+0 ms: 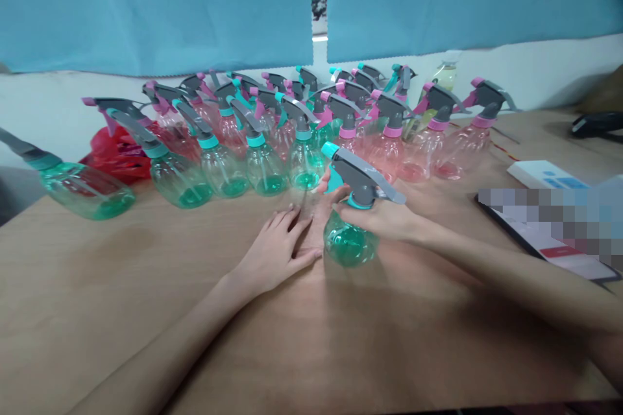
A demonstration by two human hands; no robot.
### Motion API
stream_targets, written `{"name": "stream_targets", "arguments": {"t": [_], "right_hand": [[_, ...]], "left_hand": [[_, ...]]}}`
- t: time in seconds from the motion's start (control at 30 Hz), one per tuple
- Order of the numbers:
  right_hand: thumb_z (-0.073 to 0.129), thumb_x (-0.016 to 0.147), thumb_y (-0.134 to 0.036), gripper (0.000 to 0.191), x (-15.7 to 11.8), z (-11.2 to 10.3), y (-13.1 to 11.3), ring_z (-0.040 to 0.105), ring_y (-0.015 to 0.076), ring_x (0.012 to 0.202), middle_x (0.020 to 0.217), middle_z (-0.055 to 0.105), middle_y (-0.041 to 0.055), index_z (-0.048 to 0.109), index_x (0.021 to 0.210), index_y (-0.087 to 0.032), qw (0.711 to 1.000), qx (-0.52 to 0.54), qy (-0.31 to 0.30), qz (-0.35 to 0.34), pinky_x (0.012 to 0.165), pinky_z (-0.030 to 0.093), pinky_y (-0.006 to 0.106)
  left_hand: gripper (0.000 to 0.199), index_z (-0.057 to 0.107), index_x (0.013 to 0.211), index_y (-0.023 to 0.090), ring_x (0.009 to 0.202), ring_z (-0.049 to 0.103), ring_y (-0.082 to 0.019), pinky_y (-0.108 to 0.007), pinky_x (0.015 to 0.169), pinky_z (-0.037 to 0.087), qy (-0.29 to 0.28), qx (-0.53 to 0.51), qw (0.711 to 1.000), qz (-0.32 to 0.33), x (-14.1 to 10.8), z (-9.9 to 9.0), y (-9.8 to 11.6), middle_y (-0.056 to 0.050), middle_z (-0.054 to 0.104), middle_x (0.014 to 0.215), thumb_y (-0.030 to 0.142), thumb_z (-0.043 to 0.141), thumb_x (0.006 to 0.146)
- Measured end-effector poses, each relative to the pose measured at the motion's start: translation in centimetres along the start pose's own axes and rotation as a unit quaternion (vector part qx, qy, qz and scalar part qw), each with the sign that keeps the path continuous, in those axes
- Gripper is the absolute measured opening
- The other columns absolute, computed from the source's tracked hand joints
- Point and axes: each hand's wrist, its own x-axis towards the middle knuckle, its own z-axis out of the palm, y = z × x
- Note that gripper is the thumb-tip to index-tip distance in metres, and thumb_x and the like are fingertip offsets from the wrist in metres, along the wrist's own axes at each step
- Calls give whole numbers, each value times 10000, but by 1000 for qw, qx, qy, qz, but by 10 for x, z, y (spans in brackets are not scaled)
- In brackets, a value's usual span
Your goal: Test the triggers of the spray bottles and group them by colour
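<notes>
My right hand (384, 217) is wrapped round the neck of a clear spray bottle with green liquid (351, 240), which has a grey and teal spray head pointing left. The bottle is upright, near the middle of the view. Flat on the wooden table (233, 350) lies my left hand (280, 246), its fingers spread and nothing in it, just left of that bottle. Behind both hands stand several green bottles with teal collars (265, 175) and several pink bottles with pink collars (387, 149).
A tilted green bottle (87, 191) is at the far left, near a red plastic bag (117, 155). On the right are a white and blue box (545, 175), a dark-edged board with papers (559, 253) and a black device (596, 123). Blue curtains (156, 6) hang behind.
</notes>
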Motion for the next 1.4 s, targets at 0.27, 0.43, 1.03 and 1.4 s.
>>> {"name": "stream_targets", "arguments": {"t": [0.27,0.43,1.03,1.4], "right_hand": [[527,682,-128,241,1,0,-2,643,149,842,939,638,12,550,901,-226,1000,24,4,11,743,545,307],[509,682,-125,289,1,0,-1,652,153,808,915,667,10,581,942,-229,1000,3,9,2,760,546,326],[557,768,-100,558,-3,2,1,647,186,1088,1197,678,-12,536,1275,-332,998,44,-26,25,940,538,385],[547,732,-117,571,9,17,0,667,225,1020,1137,702,1,553,1262,-328,999,-16,-19,36,882,546,441]], "left_hand": [[625,466,1386,164,1356,344,-356,-531,1074,314,-5,-5,1000,3,1,-1,0,-166,388,1484,570,500,912],[620,453,1391,175,1359,346,-347,-531,1077,313,-1,-7,1000,4,1,-1,0,-158,410,1470,572,485,915],[606,471,1363,165,1355,361,-350,-540,1086,291,18,-6,1000,4,-1,4,-2,-184,431,1445,566,492,909],[629,433,1394,209,1341,392,-321,-480,1064,356,-11,-102,994,-24,-11,-12,-6,-142,467,1422,515,596,870]]}}
